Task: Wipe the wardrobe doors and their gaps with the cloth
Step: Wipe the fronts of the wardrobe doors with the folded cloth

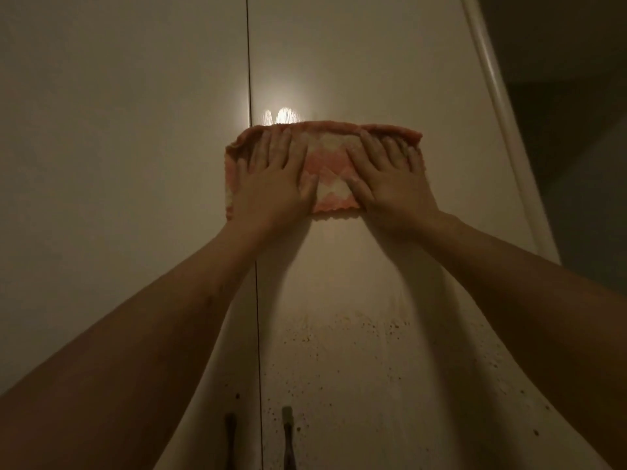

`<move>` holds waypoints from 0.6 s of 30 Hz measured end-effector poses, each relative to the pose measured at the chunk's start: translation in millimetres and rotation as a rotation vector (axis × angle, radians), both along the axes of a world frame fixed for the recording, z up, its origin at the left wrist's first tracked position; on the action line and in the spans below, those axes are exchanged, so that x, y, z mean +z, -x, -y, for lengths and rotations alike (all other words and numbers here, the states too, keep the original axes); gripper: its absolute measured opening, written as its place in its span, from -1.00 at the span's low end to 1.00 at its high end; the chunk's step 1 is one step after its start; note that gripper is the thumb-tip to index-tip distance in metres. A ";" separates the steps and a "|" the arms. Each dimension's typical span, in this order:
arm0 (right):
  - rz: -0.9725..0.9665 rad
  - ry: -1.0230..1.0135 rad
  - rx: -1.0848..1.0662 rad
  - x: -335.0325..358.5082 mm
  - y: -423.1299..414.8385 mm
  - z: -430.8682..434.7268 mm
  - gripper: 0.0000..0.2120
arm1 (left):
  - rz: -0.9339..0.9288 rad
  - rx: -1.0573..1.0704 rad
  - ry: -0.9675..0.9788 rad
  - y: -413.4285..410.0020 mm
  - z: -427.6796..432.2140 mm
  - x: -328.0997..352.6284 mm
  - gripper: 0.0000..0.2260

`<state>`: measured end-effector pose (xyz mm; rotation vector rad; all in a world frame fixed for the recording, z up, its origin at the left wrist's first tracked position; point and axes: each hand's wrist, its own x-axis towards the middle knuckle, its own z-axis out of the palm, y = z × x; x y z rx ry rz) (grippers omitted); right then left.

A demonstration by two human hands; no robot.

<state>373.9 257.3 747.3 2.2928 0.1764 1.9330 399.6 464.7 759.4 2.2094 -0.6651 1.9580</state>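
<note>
two hands flat on the cloth, mid-wipe on the right door

both palms pressed on a pink-and-cream cloth (325, 171), folded into a wide band and spread against the right wardrobe door (356, 79), high up, just right of the dark gap (249, 62) between the doors. left hand (274, 178) laid over the cloth's left half, fingers (271, 144) splayed and pointing up, its outer edge reaching to the gap line or slightly across it. right hand (390, 184) laid over the right half in the same way. no closed grasp on either side: open hands, flat, pinning the cloth to the panel by pressure alone.

judged to be in the door-wiping step, not the gap step. bright glare and faint streaks just above the cloth's top edge; dark specks (339, 351) scattered thickly lower down the same door, near the two handles (287, 432) at the bottom of view. left door (118, 130) looks plain from here, too dim to say whether clean.

next move likely calls for even pressure from both palms while sliding the cloth down toward the speckled patch, keeping it flat so no edge rolls under. afterwards probably a folded edge pinched and run along the gap, which needs a real grasp instead of flat palms. rounded trim (488, 79) at the far right marks the limit of the panel.
</note>
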 end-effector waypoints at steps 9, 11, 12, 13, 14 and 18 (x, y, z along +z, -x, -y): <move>-0.095 -0.016 -0.033 -87.6 7.9 11.9 -0.40 | -0.074 -0.029 -0.001 5.8 14.9 -88.5 -0.44; -0.128 -0.025 -0.028 -107.3 11.0 16.0 -0.36 | -0.112 -0.023 0.004 9.1 19.9 -109.2 -0.44; -0.137 -0.026 -0.030 -116.5 12.1 17.5 -0.36 | -0.124 -0.019 0.010 9.8 22.1 -119.1 -0.43; -0.142 -0.027 -0.032 -124.7 12.5 18.6 -0.36 | -0.129 -0.013 0.015 9.8 24.3 -128.0 -0.43; -0.147 -0.028 -0.035 -134.0 14.1 20.2 -0.37 | -0.137 -0.006 0.018 11.9 26.9 -136.9 -0.43; -0.179 -0.030 -0.043 -167.7 16.7 27.5 -0.41 | -0.191 0.027 0.018 16.6 35.4 -170.2 -0.42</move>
